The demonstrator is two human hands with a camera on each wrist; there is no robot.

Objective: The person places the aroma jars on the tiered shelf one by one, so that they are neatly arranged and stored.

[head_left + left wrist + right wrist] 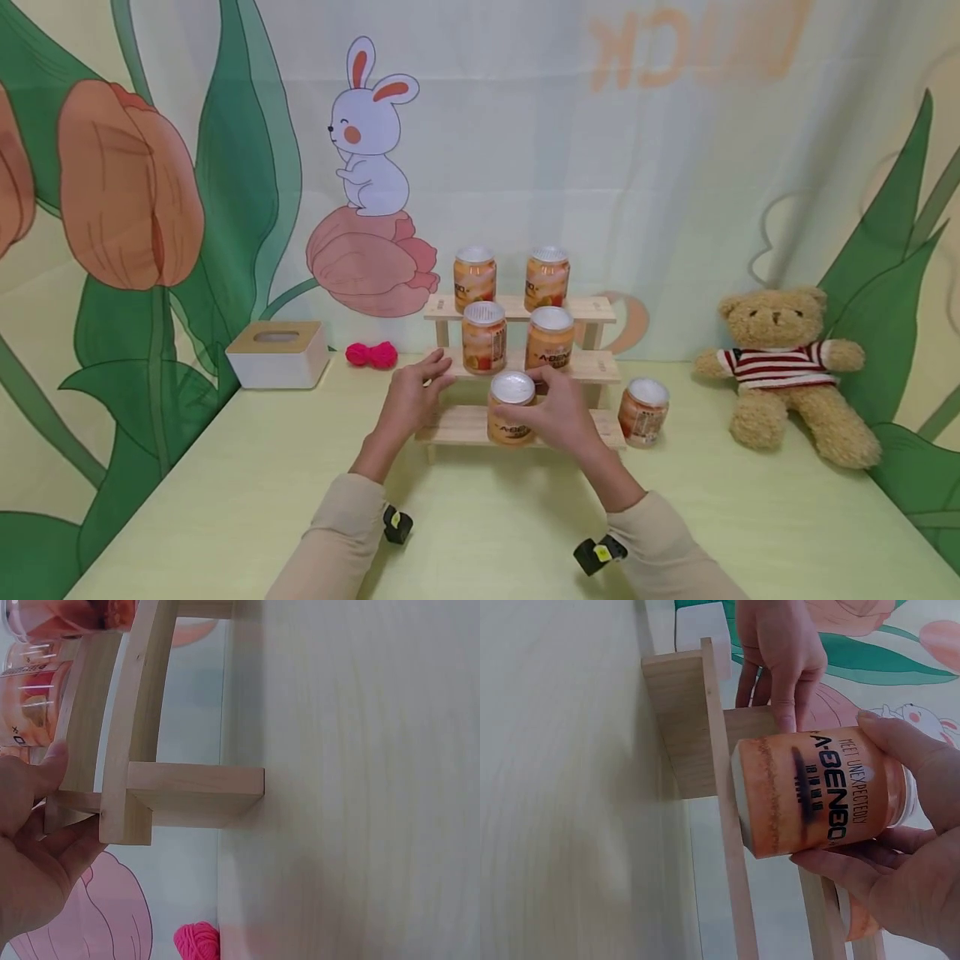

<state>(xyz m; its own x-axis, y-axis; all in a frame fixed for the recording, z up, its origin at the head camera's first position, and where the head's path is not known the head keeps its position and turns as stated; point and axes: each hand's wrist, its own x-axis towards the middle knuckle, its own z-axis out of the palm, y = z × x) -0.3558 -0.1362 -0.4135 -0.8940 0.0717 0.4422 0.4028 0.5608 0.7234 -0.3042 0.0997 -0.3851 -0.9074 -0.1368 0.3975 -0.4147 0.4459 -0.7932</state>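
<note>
A three-tier wooden shelf stands at the middle of the table. My right hand grips an orange can with a silvery lid at the front of the lowest tier, thumb on one side and fingers on the other. My left hand is at the shelf's left end; in the left wrist view its thumb lies over the middle board's end and its fingers are beneath. Two cans stand on the middle tier, a left can and a right can. Two more cans are on the top tier.
Right of the shelf, another orange can stands on the table. A teddy bear in a striped shirt sits farther right. At the left are a tissue box and pink yarn. A printed curtain hangs behind.
</note>
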